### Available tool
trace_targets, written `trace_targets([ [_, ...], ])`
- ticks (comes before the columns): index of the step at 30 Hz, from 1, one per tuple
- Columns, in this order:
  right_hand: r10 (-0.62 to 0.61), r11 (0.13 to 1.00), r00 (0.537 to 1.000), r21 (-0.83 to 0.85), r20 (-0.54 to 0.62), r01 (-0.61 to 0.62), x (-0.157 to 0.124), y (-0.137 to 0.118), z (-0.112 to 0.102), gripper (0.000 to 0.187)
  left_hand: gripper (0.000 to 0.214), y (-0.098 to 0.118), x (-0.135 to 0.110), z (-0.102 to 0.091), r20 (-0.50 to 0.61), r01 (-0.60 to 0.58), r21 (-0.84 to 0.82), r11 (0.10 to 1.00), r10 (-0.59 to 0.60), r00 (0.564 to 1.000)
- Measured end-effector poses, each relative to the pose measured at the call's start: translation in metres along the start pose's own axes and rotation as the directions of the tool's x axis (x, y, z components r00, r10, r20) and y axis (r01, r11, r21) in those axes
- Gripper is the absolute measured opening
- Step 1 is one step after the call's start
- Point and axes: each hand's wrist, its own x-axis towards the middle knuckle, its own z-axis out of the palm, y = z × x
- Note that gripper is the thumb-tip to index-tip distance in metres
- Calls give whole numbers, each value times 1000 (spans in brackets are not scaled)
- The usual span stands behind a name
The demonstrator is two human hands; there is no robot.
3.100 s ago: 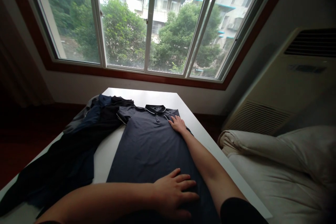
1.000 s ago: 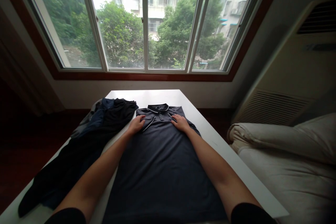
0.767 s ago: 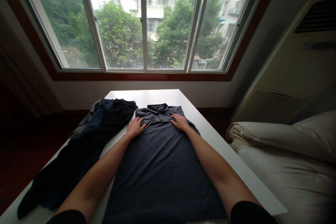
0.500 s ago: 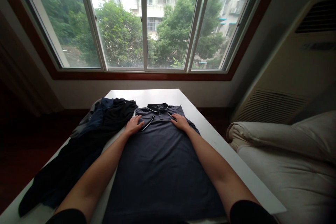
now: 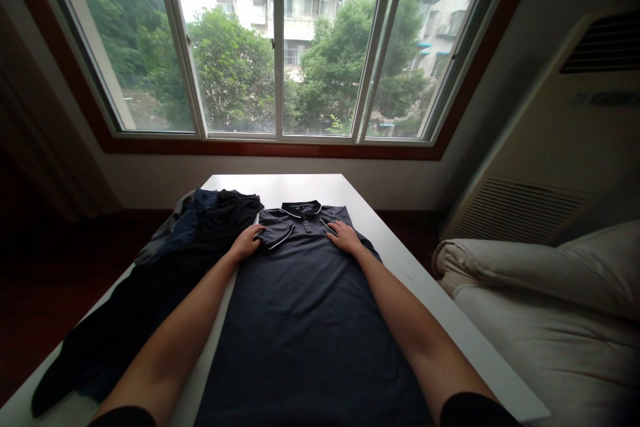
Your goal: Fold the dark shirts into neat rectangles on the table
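Observation:
A dark grey polo shirt [image 5: 305, 320] with a white-trimmed collar lies flat, front up, on a white table [image 5: 425, 293], its sleeves folded in. My left hand [image 5: 245, 241] rests at the shirt's left shoulder, its fingers curled on the folded sleeve edge. On the right shoulder, beside the collar, my right hand [image 5: 345, 237] lies flat with fingers stretched out. Both forearms reach along the shirt's sides.
A heap of dark clothes [image 5: 150, 287] lies on the table's left half and hangs over its edge. A large window [image 5: 280, 47] is behind the table. A white cushioned seat [image 5: 540, 307] and an air-conditioning unit [image 5: 555, 147] stand at the right.
My left hand came up from the shirt's hem to the left shoulder, then slid outward to the folded sleeve edge. My right hand has stayed on the right shoulder.

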Motion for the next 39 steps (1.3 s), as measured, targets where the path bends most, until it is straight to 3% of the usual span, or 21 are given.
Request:
trace_targets([
  [3, 2, 1000, 1000, 12, -1, -2, -2, -1, -1, 55, 41, 5, -4, 0, -162, 110, 73, 991, -97, 982],
  [7, 0, 1000, 1000, 11, 1, 0, -2, 0, 0, 55, 34, 15, -9, -4, -316, 277, 120, 953, -228, 921],
  [12, 1, 1000, 1000, 7, -1, -1, 0, 0, 1, 55, 39, 17, -11, -5, -339, 392, 119, 912, -334, 880],
  [17, -2, 1000, 1000, 3, -9, 2, -1, 0, 2, 55, 42, 11, -8, -2, -315, 219, 150, 964, -164, 935],
  [22, -8, 1000, 1000, 6, -15, 8, -1, 1, 2, 55, 31, 19, -7, -5, -319, 58, 55, 997, -37, 947],
  [26, -8, 1000, 1000, 2, -20, 8, -1, 0, 2, 54, 29, 26, -9, -6, -231, 92, 66, 994, -75, 970],
  [31, -2, 1000, 1000, 6, -11, 2, -1, 0, 2, 55, 35, 27, -10, -1, -94, 150, 205, 967, -134, 987],
  [34, -6, 1000, 1000, 4, -8, 6, -1, -1, 0, 55, 29, 27, -10, 2, -86, 99, 267, 958, -79, 993],
  [39, -12, 1000, 1000, 3, -20, 12, -3, -3, -2, 55, 50, 24, -12, 11, -47, -16, 298, 954, 32, 998],
])
